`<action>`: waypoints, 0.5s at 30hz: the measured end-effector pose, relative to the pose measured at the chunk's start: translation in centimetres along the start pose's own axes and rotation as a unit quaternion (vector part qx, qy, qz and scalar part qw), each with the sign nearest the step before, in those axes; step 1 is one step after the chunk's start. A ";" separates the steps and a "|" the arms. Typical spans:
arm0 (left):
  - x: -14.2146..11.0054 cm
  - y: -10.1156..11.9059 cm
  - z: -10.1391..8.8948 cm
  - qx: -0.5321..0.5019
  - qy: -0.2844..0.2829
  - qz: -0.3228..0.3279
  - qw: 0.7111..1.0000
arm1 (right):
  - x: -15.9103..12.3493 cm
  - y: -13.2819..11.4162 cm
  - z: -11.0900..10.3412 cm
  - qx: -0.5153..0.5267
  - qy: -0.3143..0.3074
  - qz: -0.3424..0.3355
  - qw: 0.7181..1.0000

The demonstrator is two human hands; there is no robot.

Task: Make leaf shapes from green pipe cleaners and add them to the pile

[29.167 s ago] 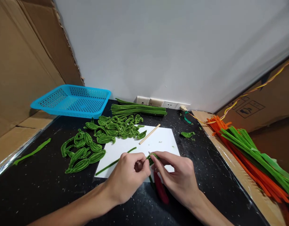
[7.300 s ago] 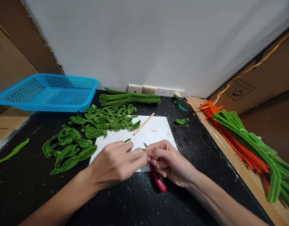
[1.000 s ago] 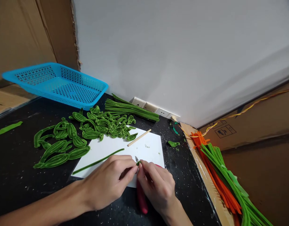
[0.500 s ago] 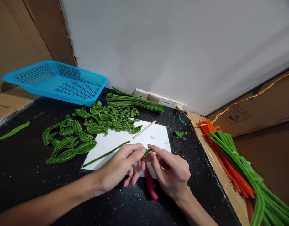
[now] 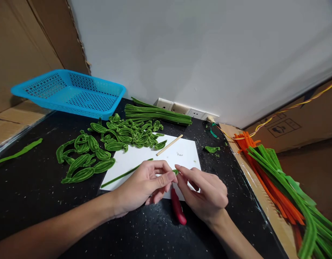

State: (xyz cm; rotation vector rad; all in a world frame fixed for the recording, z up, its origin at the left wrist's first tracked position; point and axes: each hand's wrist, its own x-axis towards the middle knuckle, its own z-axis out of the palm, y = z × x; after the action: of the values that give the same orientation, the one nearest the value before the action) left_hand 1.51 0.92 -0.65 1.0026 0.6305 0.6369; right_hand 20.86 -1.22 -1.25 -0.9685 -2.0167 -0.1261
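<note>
My left hand is closed, thumb and finger pinching one end of a small green pipe cleaner. The fingertips of my right hand pinch its other end; most of the piece is hidden by fingers. Beneath my hands lies a red-handled tool, its head covered. A straight green pipe cleaner rests on the white sheet, partly behind my left hand. Beyond it is a pile of leaf-shaped green pipe cleaner loops, with more loops to the left.
A wooden stick lies across the sheet. At the back are a blue basket, a bundle of green pipe cleaners and wall sockets. Orange pipe cleaners and bright green ones lie at right. One leaf sits apart.
Over the last second my hands have shifted from above the tool's head, and its red handle shows more. Both still pinch the small green piece. The view has swung slightly.
</note>
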 end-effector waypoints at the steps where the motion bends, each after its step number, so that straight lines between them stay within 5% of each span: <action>1: 0.0 -0.1 0.0 0.006 -0.003 0.007 1.000 | 0.0 -0.1 0.0 0.009 -0.005 0.009 1.000; 7: -0.2 -0.1 0.3 0.070 0.010 0.052 0.996 | -0.1 -1.0 0.1 0.128 0.006 0.105 0.986; 15: -0.5 0.2 0.4 0.038 -0.003 0.013 0.999 | 0.3 -1.7 0.3 0.208 -0.003 0.218 0.953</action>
State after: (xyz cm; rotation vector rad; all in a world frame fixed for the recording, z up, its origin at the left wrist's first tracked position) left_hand 1.45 0.41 -0.23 1.0837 0.6411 0.6356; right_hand 19.39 -2.07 -0.74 -1.1029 -1.6889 0.5228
